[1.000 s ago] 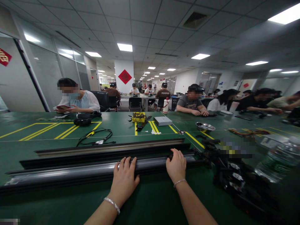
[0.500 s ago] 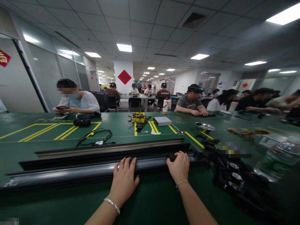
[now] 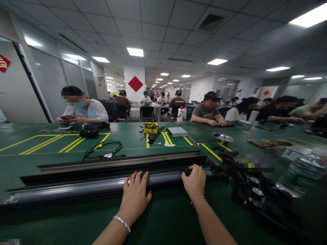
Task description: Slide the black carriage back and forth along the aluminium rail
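A long dark metal rail [image 3: 84,187] lies across the green table [image 3: 163,217] in front of me, with a second black rail [image 3: 114,163] just behind it. My left hand [image 3: 134,196] rests on the near rail, fingers laid flat over its rounded top. My right hand [image 3: 194,182] is curled over the same rail near its right end, its fingers pinched on a small dark part [image 3: 187,170] that I cannot make out.
A heap of black parts and cables [image 3: 255,194] lies to the right, with a plastic water bottle [image 3: 301,173] beyond. A black cable [image 3: 103,149], a yellow box [image 3: 150,127], a grey box [image 3: 177,131] and a metal bowl [image 3: 223,137] sit farther back. Several people sit along the far side.
My right hand has slid a little to the right along the rail and curled tighter at the small dark part. My left hand has stayed put.
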{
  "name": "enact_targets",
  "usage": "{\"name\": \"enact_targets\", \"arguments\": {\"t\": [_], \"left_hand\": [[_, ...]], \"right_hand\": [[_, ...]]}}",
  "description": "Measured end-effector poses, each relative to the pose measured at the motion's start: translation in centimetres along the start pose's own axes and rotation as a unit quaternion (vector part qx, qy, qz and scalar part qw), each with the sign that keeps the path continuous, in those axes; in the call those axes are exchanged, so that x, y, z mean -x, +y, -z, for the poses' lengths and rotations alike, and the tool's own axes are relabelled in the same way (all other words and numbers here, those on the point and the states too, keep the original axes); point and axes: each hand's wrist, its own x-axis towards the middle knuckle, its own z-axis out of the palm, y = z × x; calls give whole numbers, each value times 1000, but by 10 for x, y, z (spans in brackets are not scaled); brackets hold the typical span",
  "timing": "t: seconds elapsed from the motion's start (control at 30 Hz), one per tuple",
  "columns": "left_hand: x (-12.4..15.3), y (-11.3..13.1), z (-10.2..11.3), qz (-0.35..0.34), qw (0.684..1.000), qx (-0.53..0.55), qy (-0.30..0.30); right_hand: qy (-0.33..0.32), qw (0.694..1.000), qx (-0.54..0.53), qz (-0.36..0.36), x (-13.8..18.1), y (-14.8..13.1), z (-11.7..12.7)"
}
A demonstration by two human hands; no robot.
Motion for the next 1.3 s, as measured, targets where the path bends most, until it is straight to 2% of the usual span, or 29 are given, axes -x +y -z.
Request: {"name": "enact_targets", "arguments": {"t": [0.17,0.37,0.7,0.9,1.3], "left_hand": [[0,0,1,-2,1000,1,-1],[0,-1,0,-9,1000,1,7],[0,-1,0,-13,1000,-1,15],[0,-2,0,-9,1000,0,3],[0,-2,-3,-12,1000,1,20]], "right_hand": [[2,1000,-2,2,0,-2,2],[-43,999,-2,-18,-2,-5,9],[-69,997,-15,-36,-2,-6,10],[-66,997,-10,-34,-4,-3,9],[-51,998,16,-24,-9,1,13]]}}
